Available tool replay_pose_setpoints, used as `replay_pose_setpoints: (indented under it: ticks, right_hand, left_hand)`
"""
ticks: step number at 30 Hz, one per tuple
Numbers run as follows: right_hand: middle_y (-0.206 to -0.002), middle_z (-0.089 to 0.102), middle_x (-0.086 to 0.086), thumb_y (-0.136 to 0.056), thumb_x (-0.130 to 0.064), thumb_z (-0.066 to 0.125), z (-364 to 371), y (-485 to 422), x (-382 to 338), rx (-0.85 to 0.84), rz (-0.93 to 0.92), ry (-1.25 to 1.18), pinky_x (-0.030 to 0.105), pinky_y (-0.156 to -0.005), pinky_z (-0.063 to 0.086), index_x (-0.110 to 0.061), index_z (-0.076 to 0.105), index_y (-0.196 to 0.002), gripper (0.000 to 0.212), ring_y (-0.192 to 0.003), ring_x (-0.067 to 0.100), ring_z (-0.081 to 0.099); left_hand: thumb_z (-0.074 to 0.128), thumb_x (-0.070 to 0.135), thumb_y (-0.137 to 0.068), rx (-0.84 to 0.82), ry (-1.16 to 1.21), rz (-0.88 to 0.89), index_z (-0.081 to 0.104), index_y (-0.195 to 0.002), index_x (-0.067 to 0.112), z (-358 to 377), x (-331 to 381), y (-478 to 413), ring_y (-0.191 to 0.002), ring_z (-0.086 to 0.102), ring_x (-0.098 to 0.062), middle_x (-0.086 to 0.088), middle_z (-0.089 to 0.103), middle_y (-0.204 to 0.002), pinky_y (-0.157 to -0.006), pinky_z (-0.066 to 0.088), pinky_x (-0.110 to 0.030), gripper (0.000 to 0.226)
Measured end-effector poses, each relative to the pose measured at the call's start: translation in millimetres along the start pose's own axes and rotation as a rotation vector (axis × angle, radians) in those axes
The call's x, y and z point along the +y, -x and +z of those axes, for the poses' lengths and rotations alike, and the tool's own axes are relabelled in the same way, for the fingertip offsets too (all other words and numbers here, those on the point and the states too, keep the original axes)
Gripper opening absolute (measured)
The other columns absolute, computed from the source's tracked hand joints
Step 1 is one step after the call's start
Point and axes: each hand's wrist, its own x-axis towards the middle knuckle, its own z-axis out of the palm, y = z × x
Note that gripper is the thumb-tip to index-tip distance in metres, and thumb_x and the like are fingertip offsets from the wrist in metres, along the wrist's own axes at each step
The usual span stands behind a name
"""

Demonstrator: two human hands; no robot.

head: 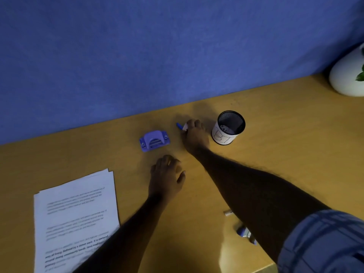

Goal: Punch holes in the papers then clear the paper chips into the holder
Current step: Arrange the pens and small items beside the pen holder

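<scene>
Reaches up the desk (285, 138) with the right hand (194, 135) to the middle of the frame, fingers curled and pinching a small blue-and-white stick (180, 126) whose blue end pokes out toward the upper left; cannot tell whether it is a marker, a brush or something else. Holds it low over the wood, between the hole punch (154, 140) and the holder (228, 128), probably because any chips have only that short way to go. Rests the left hand (167, 174) palm down just below the punch, fingers loosely bent and gripping nothing that shows; looks set there as a cupped wall for gathering, though no chips show on the blurred wood. Leaves the purple punch upright left of centre, touched by neither hand, with no sheet in its slot. Leaves the papers (76, 213) as a slightly fanned stack of printed sheets at the lower left, well apart from the punch; cannot tell whether they already carry holes. Stands the black mesh holder, wrapped in a white label, just right of the right hand, mouth up and near enough for a short sweep or drop. Suggests clearing rather than punching as the step in hand. Half hides some small items (244, 232) under the right forearm at the lower right, and shows a white vase (344, 79) in the upper right corner against the blue partition (157, 56).
</scene>
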Motion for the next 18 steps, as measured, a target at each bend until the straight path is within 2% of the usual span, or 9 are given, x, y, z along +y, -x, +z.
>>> replay_pose_setpoints:
  ticks: [10, 14, 18]
  right_hand:
    - [-0.13, 0.046, 0.02, -0.102, -0.031, 0.039, -1, -1, 2, 0.02, 0.052, 0.112, 0.049, -0.099, 0.042, -0.003, 0.046, -0.131, 0.041, -0.118, 0.036, 0.045]
    - [-0.128, 0.049, 0.019, -0.102, -0.031, 0.04, -6, 7, 3, 0.072, 0.017, 0.041, 0.045, -0.096, 0.045, -0.003, 0.048, -0.13, 0.04, -0.116, 0.034, 0.047]
    - [-0.121, 0.056, 0.014, -0.097, -0.02, 0.051, -23, 32, 12, 0.157, -0.14, -0.146, 0.038, -0.086, 0.049, -0.008, 0.055, -0.124, 0.03, -0.109, 0.029, 0.054]
  left_hand:
    - [0.057, 0.046, -0.088, -0.03, -0.022, -0.003, 0.056, -0.118, 0.025, 3, -2, 3, -0.121, 0.048, -0.021, -0.005, 0.051, -0.132, -0.095, 0.045, -0.038, 0.037]
    - [0.055, 0.047, -0.089, -0.04, -0.033, -0.017, 0.056, -0.118, 0.025, 3, -1, 7, -0.121, 0.047, -0.02, -0.004, 0.05, -0.132, -0.096, 0.042, -0.037, 0.037]
    - [0.054, 0.046, -0.091, -0.071, -0.03, 0.004, 0.055, -0.122, 0.024, 2, 8, 12, -0.122, 0.046, -0.02, -0.004, 0.049, -0.133, -0.099, 0.041, -0.037, 0.038]
